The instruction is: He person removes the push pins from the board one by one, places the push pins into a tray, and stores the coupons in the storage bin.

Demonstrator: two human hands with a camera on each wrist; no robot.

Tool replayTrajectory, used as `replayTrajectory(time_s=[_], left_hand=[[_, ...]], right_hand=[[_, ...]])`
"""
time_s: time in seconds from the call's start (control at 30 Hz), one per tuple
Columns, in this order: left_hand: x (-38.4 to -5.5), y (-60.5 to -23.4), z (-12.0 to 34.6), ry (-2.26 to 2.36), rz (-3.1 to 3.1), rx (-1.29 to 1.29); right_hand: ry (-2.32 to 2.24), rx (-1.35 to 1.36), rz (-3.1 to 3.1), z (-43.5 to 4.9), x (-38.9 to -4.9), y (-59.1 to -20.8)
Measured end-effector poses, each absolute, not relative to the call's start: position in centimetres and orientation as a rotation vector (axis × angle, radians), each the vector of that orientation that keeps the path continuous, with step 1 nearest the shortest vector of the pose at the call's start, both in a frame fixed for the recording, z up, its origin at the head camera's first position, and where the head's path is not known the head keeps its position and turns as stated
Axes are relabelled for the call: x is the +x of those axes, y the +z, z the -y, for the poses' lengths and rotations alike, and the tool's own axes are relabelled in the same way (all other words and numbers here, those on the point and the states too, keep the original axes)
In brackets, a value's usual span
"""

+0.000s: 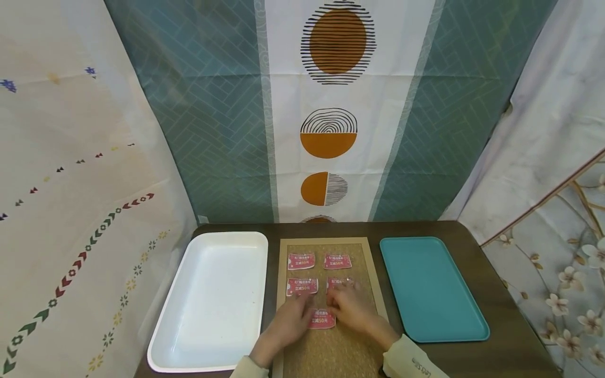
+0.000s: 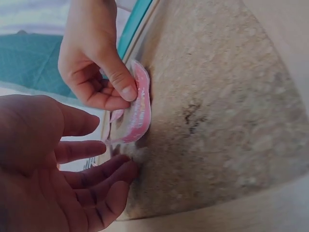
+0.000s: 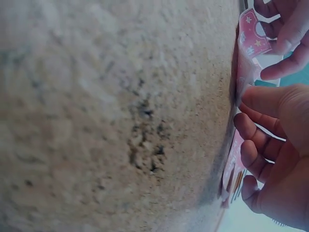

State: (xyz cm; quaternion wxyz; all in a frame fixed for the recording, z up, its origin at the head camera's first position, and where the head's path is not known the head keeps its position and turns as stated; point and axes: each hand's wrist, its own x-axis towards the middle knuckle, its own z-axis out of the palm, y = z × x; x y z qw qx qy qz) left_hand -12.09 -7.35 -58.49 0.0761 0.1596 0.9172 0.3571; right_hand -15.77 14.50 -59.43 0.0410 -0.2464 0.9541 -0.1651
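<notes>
A pink-red paper coupon (image 1: 322,318) in a clear sleeve lies low on the framed cork board (image 1: 326,357), between both hands. My right hand (image 1: 352,307) pinches its right end between thumb and fingers; in the left wrist view the coupon (image 2: 141,113) bows up off the cork. My left hand (image 1: 290,317) is at the coupon's other end, its thumb and fingers loosely bent and apart, an index fingertip right at the edge. Above are more coupons in two columns: upper left (image 1: 301,261), upper right (image 1: 337,261), middle left (image 1: 302,286) and middle right (image 1: 336,282), partly hidden by my right hand.
A white tray (image 1: 163,336) stands left of the board on the dark wooden table (image 1: 501,320). To the right lies a teal tray (image 1: 432,289). Patterned cloths hang behind the table and at both sides.
</notes>
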Motion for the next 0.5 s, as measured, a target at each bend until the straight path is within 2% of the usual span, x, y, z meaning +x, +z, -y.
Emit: replayTrajectory(time_s=[0.23, 0.5], left_hand=[[-11.66, -58.99, 7.16, 1.091, -2.730, 0.452], [-11.47, -59.44, 6.79, 1.132, -2.753, 0.540]], right_hand=[[-0.565, -0.725, -2.889, -14.47, -15.57, -59.92], [-0.614, -0.695, -2.860, -14.24, -15.52, -59.72]])
